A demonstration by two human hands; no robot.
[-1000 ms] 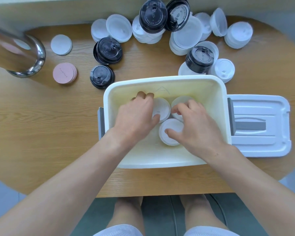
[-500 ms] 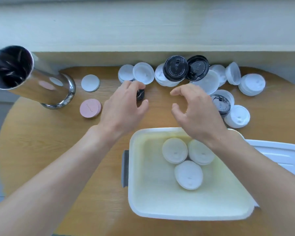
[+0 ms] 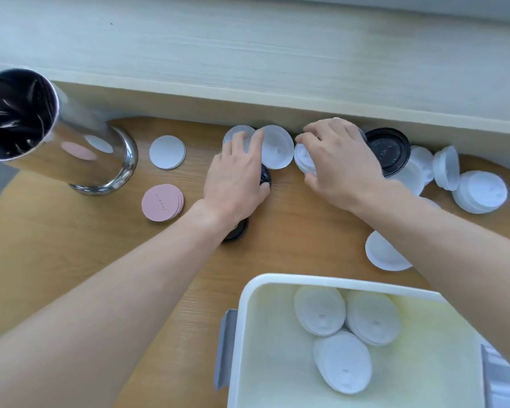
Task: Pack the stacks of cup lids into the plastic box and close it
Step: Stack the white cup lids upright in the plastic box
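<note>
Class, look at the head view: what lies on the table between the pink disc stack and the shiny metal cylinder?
Nothing: in the head view, bare wood separates the pink disc stack from the metal cylinder.

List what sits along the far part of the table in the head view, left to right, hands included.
Steel cylinder → white disc → left hand on a black lid stack → right hand gripping a white lid stack → black lid → white lid stack at the far right.

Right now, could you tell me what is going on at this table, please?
A person is packing cup lids into an open plastic box. Three stacks of white lids already sit inside. The left hand grips a black lid stack at the table's far side, while the right hand grips a white lid stack. More lids lie loose nearby.
</note>
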